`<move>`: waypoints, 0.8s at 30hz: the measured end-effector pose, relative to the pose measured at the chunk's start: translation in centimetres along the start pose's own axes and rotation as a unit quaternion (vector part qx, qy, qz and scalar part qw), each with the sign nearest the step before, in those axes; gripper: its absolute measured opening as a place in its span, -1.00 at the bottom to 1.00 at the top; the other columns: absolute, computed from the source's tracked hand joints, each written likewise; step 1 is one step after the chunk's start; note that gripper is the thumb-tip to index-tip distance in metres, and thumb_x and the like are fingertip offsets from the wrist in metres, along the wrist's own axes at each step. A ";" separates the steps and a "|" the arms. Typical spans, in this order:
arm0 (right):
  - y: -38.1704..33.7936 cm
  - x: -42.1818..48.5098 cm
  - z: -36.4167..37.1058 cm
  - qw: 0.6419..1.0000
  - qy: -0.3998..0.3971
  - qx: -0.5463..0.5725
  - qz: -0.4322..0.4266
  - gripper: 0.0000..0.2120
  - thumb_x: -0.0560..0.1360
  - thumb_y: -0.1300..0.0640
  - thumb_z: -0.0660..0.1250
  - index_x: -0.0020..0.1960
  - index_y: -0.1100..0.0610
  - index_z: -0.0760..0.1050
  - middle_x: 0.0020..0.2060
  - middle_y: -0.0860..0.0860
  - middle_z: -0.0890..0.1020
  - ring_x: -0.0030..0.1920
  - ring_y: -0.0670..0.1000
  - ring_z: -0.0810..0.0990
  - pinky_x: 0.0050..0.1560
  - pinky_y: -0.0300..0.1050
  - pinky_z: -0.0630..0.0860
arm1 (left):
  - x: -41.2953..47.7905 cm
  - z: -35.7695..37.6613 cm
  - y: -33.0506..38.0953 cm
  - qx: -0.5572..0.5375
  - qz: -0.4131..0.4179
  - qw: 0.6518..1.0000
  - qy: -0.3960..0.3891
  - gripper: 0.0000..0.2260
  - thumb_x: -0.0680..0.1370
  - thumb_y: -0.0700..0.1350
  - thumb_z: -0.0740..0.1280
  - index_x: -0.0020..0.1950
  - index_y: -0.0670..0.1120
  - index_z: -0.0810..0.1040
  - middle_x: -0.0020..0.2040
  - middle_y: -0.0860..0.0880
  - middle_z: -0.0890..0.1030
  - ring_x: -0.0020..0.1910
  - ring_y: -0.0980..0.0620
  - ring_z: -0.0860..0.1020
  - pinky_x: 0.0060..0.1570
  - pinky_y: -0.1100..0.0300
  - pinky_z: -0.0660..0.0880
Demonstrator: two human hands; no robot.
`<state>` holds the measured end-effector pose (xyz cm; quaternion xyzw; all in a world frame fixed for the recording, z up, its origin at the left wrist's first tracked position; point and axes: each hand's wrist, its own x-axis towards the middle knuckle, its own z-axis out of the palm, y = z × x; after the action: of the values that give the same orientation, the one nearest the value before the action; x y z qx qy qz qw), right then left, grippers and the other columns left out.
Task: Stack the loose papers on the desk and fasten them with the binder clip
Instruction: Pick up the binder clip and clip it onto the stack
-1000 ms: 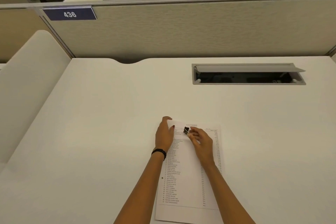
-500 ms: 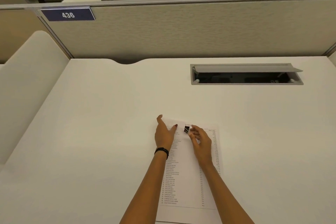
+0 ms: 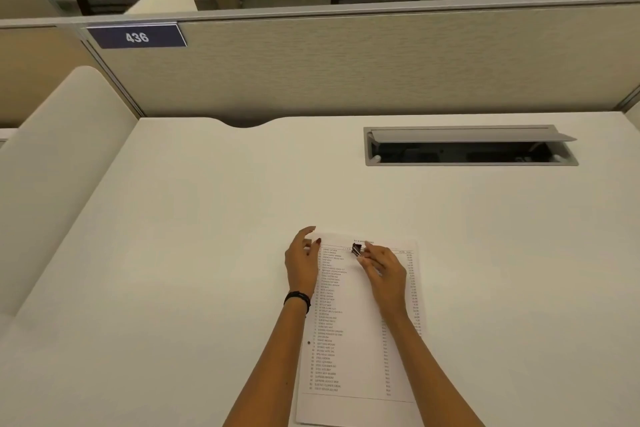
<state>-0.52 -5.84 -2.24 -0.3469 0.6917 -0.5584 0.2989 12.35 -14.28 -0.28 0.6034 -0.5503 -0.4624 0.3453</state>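
Note:
A stack of printed papers [image 3: 353,340] lies on the white desk [image 3: 173,253], its long side running away from me. My right hand [image 3: 382,270] pinches a small black binder clip [image 3: 356,249] over the upper part of the top sheet. My left hand [image 3: 302,262] rests at the stack's top left corner with the fingers curled and the thumb raised. I cannot tell whether it grips the paper edge. A black band circles the left wrist.
A grey cable hatch [image 3: 467,146] with its lid raised is set into the desk at the back right. A beige partition [image 3: 346,69] with a blue 436 plate [image 3: 136,36] closes the far edge. A cream side panel [image 3: 59,156] stands on the left.
My left hand has slid slightly left and its fingers have lifted off the paper corner. The right hand stays over the sheet with the clip.

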 end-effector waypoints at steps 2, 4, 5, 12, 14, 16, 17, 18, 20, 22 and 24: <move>-0.1 0.1 0.0 1.000 0.009 0.009 0.005 -0.67 0.43 0.27 0.38 0.20 0.21 0.51 -0.04 0.03 0.62 -0.07 -0.18 0.60 -0.04 -0.43 0.51 | 0.1 0.1 -0.1 -0.023 -0.044 0.999 -0.002 -0.79 0.55 -0.15 0.29 0.17 -0.11 0.50 -0.08 -0.05 0.56 -0.14 0.11 0.52 -0.14 0.44 0.44; -0.2 0.0 -0.2 0.998 0.034 0.035 0.026 -0.68 0.45 0.25 0.37 0.20 0.18 0.51 -0.03 0.05 0.63 -0.06 -0.14 0.61 -0.03 -0.41 0.51 | 0.1 0.3 -0.7 -0.018 -0.074 0.997 -0.023 -0.80 0.56 -0.08 0.27 0.14 -0.12 0.50 -0.01 -0.07 0.59 -0.02 0.01 0.55 0.01 0.21 0.48; -0.3 0.0 -0.4 0.997 0.052 0.048 0.038 -0.69 0.45 0.23 0.37 0.20 0.16 0.51 -0.03 0.05 0.63 -0.04 -0.12 0.61 -0.02 -0.40 0.51 | 0.0 0.4 -0.9 -0.013 -0.076 0.996 -0.037 -0.84 0.56 -0.06 0.26 0.08 -0.10 0.50 0.01 -0.06 0.60 0.01 -0.02 0.56 0.03 0.12 0.51; -1.9 0.7 -5.1 0.985 0.127 0.095 0.062 -0.75 0.45 0.23 0.37 0.13 0.17 0.55 -0.06 0.02 0.65 -0.09 -0.26 0.60 0.03 -0.37 0.51 | -1.6 0.0 1.0 -0.064 -0.014 0.995 -0.078 -0.91 0.58 -0.07 0.22 0.02 -0.07 0.40 -0.14 -0.02 0.63 -0.25 0.03 0.60 -0.32 0.19 0.54; -2.4 0.8 -6.5 0.987 0.113 0.098 0.058 -0.75 0.45 0.22 0.38 0.12 0.17 0.57 -0.04 0.01 0.65 -0.04 -0.21 0.61 -0.03 -0.43 0.51 | -2.1 -0.2 2.0 -0.091 0.001 0.993 -0.074 -0.90 0.58 -0.05 0.22 0.03 -0.06 0.41 -0.11 -0.04 0.64 -0.24 0.03 0.61 -0.34 0.21 0.53; -3.1 0.9 -7.7 0.988 0.092 0.109 0.063 -0.79 0.44 0.22 0.38 0.08 0.13 0.58 -0.05 0.00 0.66 0.00 -0.14 0.61 0.03 -0.31 0.51 | -2.6 -0.4 3.1 -0.109 0.015 0.991 -0.071 -0.95 0.57 -0.04 0.23 0.02 0.02 0.41 -0.08 -0.07 0.64 -0.21 0.01 0.61 -0.32 0.20 0.54; -3.5 0.8 -8.1 0.988 0.081 0.115 0.066 -0.80 0.44 0.23 0.38 0.06 0.12 0.59 -0.05 -0.01 0.66 -0.01 -0.15 0.62 0.05 -0.27 0.51 | -2.8 -0.7 3.6 -0.115 0.026 0.991 -0.070 -0.97 0.57 -0.04 0.23 0.00 0.06 0.41 -0.07 -0.09 0.64 -0.19 0.00 0.61 -0.31 0.20 0.54; -4.0 0.8 -8.4 0.988 0.070 0.122 0.063 -0.79 0.43 0.24 0.38 0.07 0.13 0.58 -0.06 -0.03 0.66 -0.03 -0.17 0.62 0.06 -0.27 0.52 | -3.0 -0.9 4.2 -0.121 0.038 0.990 -0.068 -0.97 0.57 -0.03 0.23 0.00 0.09 0.41 -0.07 -0.11 0.64 -0.19 -0.01 0.61 -0.32 0.21 0.54; -5.1 0.5 -8.6 0.988 0.058 0.138 0.045 -0.76 0.43 0.26 0.38 0.10 0.18 0.57 -0.05 -0.04 0.66 -0.04 -0.20 0.64 0.01 -0.32 0.56 | -3.4 -1.5 5.2 -0.131 0.061 0.988 -0.060 -0.94 0.57 -0.02 0.23 0.03 0.07 0.41 -0.06 -0.14 0.63 -0.21 0.01 0.60 -0.35 0.25 0.51; -6.6 0.1 -8.6 0.987 0.057 0.152 0.021 -0.75 0.44 0.27 0.37 0.12 0.20 0.56 -0.04 -0.03 0.65 -0.03 -0.20 0.64 -0.08 -0.39 0.55 | -3.9 -2.3 6.4 -0.141 0.086 0.985 -0.043 -0.86 0.57 -0.02 0.22 0.09 -0.02 0.41 -0.07 -0.14 0.62 -0.26 0.09 0.59 -0.39 0.33 0.49; -8.4 -0.5 -8.5 0.986 0.062 0.157 -0.008 -0.76 0.44 0.26 0.36 0.11 0.17 0.55 -0.02 0.00 0.65 -0.06 -0.23 0.64 -0.16 -0.41 0.54 | -4.5 -3.1 7.8 -0.153 0.117 0.981 -0.021 -0.83 0.57 -0.01 0.22 0.11 -0.05 0.42 -0.07 -0.11 0.61 -0.25 0.11 0.59 -0.38 0.37 0.49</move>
<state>-5.84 -1.78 7.70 -0.2658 0.6101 -0.6828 0.3016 12.71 -11.31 8.83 0.4647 -0.5473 -0.5102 0.4735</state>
